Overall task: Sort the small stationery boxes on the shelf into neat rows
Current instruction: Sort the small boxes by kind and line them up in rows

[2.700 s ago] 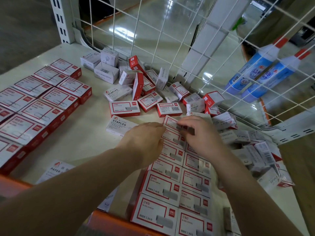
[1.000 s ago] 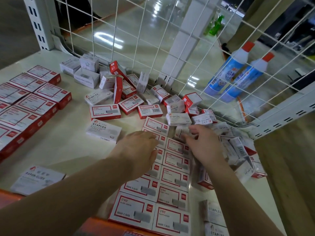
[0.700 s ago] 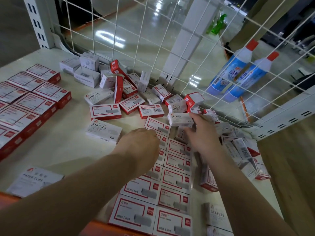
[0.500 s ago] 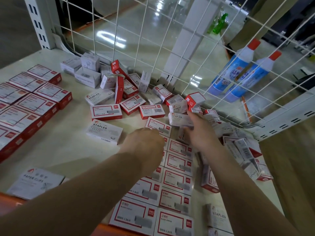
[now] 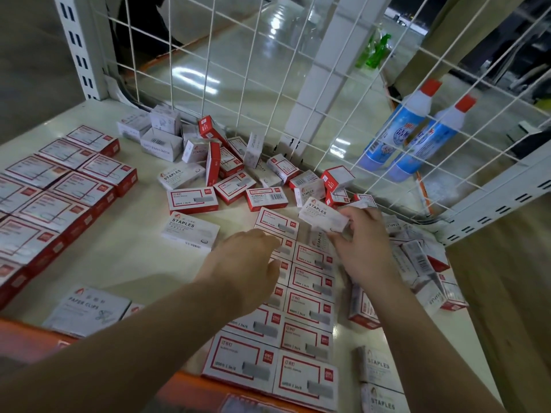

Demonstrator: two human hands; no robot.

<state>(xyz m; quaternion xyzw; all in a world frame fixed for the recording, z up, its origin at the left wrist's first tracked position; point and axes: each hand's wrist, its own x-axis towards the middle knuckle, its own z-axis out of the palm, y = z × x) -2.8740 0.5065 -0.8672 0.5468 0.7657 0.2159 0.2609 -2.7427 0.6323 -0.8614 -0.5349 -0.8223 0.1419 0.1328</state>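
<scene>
**White staples box lifted above the rows**

A cream shelf (image 5: 125,263) with an orange front edge is backed by a white wire grid (image 5: 268,84); beyond the grid stand two blue bottles (image 5: 417,135) with red caps on a glossy floor.

Both forearms reach in from the near edge. The right hand (image 5: 360,242) is raised at centre-right, thumb and fingers pinching a white staples box (image 5: 323,217), which is tilted and held clear of the shelf above the far end of the rows. The left hand (image 5: 247,263) is palm down with fingers loosely bent, over the left column of the red-bordered rows (image 5: 298,308); whether it touches them cannot be told. It holds nothing.

Those rows run in two columns from the near edge toward the grid. A loose heap of boxes (image 5: 238,171) lies far centre against the grid, and more lie jumbled at the right. Larger red boxes (image 5: 59,198) sit in rows on the left. A paper clips box (image 5: 86,311) lies at near left.
</scene>
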